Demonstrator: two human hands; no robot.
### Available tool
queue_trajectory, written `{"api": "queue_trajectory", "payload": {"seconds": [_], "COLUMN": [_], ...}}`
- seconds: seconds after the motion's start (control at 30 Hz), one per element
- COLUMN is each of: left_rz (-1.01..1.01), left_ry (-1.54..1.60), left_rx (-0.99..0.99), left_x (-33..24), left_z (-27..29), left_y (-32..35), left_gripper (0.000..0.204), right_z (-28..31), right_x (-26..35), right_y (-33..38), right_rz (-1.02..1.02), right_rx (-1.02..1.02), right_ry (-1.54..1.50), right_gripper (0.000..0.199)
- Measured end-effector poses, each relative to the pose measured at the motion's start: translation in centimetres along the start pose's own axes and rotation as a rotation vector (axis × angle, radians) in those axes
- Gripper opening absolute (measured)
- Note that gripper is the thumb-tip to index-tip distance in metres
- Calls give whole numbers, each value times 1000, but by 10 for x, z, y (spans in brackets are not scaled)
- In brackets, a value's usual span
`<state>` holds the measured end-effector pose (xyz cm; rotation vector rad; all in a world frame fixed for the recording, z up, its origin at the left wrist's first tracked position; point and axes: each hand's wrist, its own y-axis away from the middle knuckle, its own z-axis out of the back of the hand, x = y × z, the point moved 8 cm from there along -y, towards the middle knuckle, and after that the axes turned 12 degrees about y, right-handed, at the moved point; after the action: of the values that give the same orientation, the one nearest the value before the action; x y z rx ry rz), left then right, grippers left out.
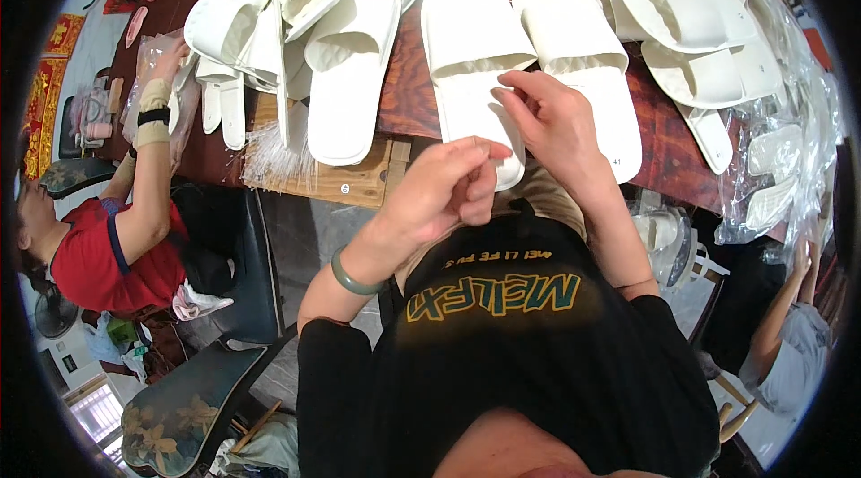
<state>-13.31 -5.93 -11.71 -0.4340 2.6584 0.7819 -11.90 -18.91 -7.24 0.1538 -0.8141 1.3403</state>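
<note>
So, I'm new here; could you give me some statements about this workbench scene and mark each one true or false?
1. The left hand has a bangle at its wrist. True.
2. The table has a reddish-brown wood surface. True.
3. The slippers nearest the hands are black. False: those slippers are white.
4. The right hand is bare of any glove. True.
5. The co-worker at the picture's left wears a blue shirt. False: the shirt is red.

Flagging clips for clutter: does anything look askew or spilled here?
At left, the slipper heap lies jumbled, unlike the roughly aligned front pair. Fine whitish strands splay untidily below the heap. No obvious damage shows.
</note>
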Motion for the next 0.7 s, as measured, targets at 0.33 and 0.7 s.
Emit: {"api": "queue_trajectory", "payload": {"seconds": [0.33,0.7], "left_rz": [-133,-133], "left_ry": [-271,-311], "left_rx": [12,-83], "left_x": [-47,-64], "left_z": [19,31], "left_y": [-50,-61], "left_gripper": [30,29], "right_z": [3,-19], "right_x": [42,70], "right_y": [40,33], "right_rz": [458,759], "right_rx": [132,-25], "right_ry": [143,349], "right_gripper": [34,25]}}
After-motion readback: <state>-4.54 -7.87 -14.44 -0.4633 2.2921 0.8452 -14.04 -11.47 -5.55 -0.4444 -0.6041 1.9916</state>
